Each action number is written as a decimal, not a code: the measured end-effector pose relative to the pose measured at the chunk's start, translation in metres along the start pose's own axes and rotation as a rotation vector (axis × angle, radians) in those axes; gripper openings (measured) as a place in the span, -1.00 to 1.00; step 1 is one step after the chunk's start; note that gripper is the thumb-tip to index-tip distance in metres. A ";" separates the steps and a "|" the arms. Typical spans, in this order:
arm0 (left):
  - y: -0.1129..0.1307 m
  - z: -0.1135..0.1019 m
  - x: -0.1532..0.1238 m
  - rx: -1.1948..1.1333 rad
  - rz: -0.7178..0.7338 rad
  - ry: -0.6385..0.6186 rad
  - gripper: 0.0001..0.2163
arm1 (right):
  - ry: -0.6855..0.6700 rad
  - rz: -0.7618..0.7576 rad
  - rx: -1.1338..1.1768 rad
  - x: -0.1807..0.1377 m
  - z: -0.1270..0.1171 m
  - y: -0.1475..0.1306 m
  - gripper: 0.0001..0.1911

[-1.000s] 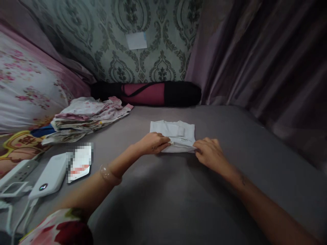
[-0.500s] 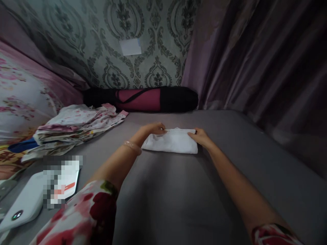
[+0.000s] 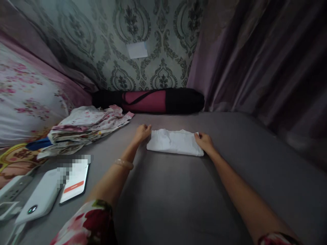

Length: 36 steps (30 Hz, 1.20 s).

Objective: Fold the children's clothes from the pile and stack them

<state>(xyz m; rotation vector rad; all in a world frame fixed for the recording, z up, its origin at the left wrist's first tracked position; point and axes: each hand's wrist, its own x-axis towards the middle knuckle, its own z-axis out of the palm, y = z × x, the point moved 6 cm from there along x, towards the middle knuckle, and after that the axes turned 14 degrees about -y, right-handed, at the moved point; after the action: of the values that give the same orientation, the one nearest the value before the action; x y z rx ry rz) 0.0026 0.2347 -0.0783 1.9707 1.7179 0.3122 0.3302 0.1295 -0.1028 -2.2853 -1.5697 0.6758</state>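
My right hand (image 3: 204,141) pinches the folded white cloth (image 3: 175,143) at its far right corner. My left hand (image 3: 143,132), fingers curled, meets the left corner; its grip I cannot tell.

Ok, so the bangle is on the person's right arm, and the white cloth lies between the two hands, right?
Not quite: the head view shows the bangle on the left arm. The white cloth does lie between the left hand and the right hand.

Dim light, curtain (image 3: 258,61) deeply shadowed, phone screen (image 3: 77,176) bright
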 end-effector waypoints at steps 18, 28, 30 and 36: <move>-0.006 0.041 -0.022 -0.153 0.041 -0.040 -0.80 | 0.130 0.104 -0.077 -0.018 0.005 -0.013 -0.55; -0.006 0.040 -0.045 0.122 0.007 0.027 -0.72 | 0.186 0.146 -0.096 -0.024 0.005 -0.013 -0.62; -0.005 0.039 -0.045 0.196 -0.020 0.008 -0.73 | 0.180 0.171 -0.117 -0.022 0.004 -0.012 -0.63; 0.010 0.024 -0.058 0.342 0.006 0.066 -0.73 | 0.121 0.133 -0.180 -0.021 -0.005 -0.015 -0.62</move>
<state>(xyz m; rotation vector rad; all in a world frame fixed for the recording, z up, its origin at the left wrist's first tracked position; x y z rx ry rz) 0.0124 0.1725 -0.0848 2.2255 1.9102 0.0890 0.3148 0.1154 -0.0863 -2.5280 -1.4868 0.4318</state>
